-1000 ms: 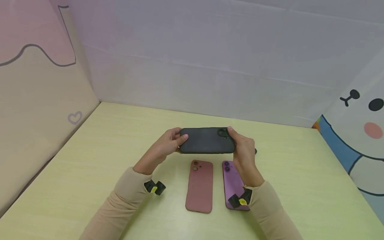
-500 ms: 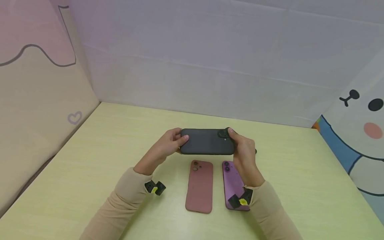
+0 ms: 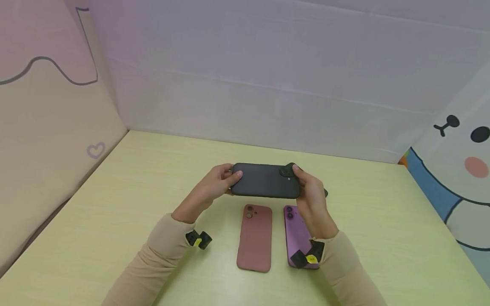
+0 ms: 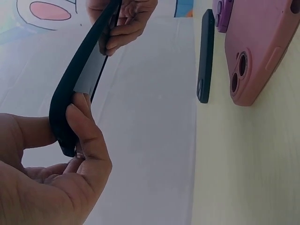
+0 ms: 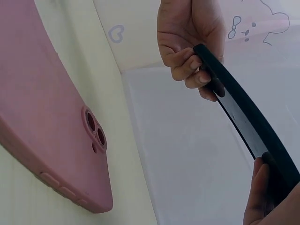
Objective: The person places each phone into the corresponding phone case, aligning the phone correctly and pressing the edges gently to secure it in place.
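Both hands hold a phone in a dark case point(image 3: 264, 180) sideways above the table, its back toward the head camera. My left hand point(image 3: 216, 180) grips one short end, thumb on the back and fingers curled beneath. At the camera end, my right hand point(image 3: 311, 195) pinches the corner, where the case point(image 5: 251, 105) juts above the long edge. A glossy flat surface shows along the case's inner side in both wrist views. Below lie a pink-cased phone point(image 3: 254, 238) and a purple phone point(image 3: 296, 231), partly hidden by the right wrist.
Another dark, flat, phone-shaped thing point(image 4: 205, 56) lies on the table, mostly hidden behind my right hand in the head view. The pale wood-look table point(image 3: 153, 161) meets a light cloth wall point(image 3: 268, 106) at the back. Printed panels stand at both sides.
The case's camera corner has risen above the phone's top edge under my right thumb. The held phone has tilted slightly, its right end lower. The phones on the table have not moved.
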A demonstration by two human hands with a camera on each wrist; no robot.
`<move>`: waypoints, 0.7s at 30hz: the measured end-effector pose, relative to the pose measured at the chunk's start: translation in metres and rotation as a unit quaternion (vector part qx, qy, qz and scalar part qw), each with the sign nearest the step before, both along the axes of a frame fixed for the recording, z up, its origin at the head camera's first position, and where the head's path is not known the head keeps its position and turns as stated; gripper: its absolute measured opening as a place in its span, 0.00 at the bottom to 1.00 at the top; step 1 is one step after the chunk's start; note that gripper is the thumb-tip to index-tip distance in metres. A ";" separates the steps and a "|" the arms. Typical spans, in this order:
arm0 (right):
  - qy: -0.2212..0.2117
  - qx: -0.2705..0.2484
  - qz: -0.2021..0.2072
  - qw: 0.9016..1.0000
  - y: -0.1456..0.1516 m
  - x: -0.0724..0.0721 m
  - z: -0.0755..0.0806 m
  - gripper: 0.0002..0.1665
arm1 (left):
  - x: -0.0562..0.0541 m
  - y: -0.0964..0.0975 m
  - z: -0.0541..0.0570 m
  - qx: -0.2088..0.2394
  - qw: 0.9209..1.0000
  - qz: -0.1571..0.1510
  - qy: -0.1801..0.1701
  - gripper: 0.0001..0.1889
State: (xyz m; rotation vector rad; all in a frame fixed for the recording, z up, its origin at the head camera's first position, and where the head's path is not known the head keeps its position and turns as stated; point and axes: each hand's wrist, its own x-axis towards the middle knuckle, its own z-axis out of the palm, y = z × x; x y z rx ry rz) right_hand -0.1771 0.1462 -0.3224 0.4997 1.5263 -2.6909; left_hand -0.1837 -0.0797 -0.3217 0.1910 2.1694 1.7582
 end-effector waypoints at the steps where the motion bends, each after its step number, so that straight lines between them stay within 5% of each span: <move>1: -0.002 -0.007 -0.001 1.000 0.000 0.000 0.000 0.05 | 0.000 0.000 0.000 0.000 1.000 0.002 0.000 0.18; 11: 0.010 -0.038 -0.017 0.999 0.000 0.001 0.002 0.09 | 0.000 0.001 -0.001 0.019 1.000 -0.013 -0.007 0.17; 21: 0.037 -0.008 0.027 0.999 -0.001 0.001 0.001 0.11 | 0.002 0.001 0.001 0.040 0.999 0.031 0.006 0.15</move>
